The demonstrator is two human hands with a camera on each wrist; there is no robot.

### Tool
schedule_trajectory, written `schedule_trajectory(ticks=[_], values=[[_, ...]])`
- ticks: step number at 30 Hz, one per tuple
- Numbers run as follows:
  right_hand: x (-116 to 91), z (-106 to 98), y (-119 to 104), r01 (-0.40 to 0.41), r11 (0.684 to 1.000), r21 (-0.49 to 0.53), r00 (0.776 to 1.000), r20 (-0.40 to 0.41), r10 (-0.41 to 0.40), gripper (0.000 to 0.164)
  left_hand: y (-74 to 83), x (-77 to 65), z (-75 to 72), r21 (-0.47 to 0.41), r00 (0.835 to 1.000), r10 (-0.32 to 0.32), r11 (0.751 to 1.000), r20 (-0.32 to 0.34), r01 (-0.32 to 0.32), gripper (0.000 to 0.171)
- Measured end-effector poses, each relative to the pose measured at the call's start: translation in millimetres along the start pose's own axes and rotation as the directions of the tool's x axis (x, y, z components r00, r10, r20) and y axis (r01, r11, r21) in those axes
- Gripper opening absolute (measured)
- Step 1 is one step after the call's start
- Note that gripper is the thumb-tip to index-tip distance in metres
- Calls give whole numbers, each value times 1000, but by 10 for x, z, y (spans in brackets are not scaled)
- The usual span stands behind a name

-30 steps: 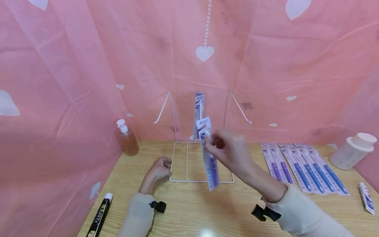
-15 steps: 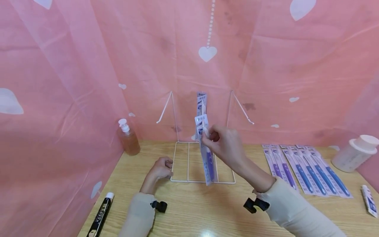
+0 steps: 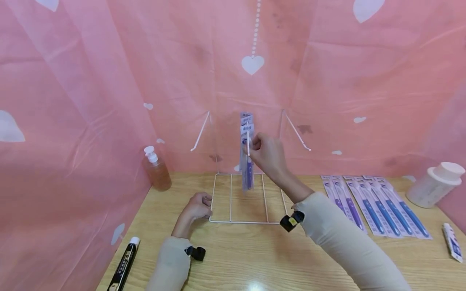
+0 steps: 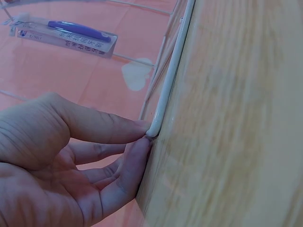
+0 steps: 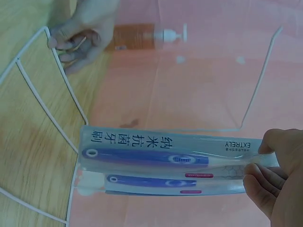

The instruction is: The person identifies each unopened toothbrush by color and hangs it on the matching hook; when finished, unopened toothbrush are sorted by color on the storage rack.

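My right hand (image 3: 270,155) pinches the upper part of a packaged purple toothbrush (image 3: 249,178). Its card hangs on the middle prong of a white wire rack (image 3: 240,222), in front of other toothbrush packs on that prong. In the right wrist view, thumb and fingers hold the clear pack (image 5: 142,153) by its top end, and a second purple toothbrush pack (image 5: 151,183) shows right behind it. Down at the rack's front left corner, my left hand (image 3: 198,206) pinches the base wire (image 4: 161,111) between thumb and finger.
Packaged toothbrushes (image 3: 380,206), purple and blue, lie in a row at right. Beyond them are a white bottle (image 3: 435,185) and a small tube (image 3: 452,242). An amber pump bottle (image 3: 157,171) and a black tube (image 3: 123,264) are at left. Side prongs (image 3: 296,131) jut from the rack.
My right hand has moved forward and slightly up, sliding the purple toothbrush pack back along the middle prong toward the other packs. My left hand has stayed at the rack's corner.
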State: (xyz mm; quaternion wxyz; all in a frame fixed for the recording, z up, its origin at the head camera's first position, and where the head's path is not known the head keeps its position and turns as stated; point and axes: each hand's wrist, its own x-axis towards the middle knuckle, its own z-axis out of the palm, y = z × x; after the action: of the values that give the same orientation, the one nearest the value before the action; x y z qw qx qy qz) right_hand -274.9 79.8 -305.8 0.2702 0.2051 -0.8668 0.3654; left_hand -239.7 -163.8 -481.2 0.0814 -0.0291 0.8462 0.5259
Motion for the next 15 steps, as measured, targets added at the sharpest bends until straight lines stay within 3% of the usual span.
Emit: schedule_trajectory(ticks=[15], values=[[280, 135, 174, -113, 994, 10, 992, -46, 113, 18, 48, 4, 41, -14, 1000, 21, 1000, 12, -21, 53]])
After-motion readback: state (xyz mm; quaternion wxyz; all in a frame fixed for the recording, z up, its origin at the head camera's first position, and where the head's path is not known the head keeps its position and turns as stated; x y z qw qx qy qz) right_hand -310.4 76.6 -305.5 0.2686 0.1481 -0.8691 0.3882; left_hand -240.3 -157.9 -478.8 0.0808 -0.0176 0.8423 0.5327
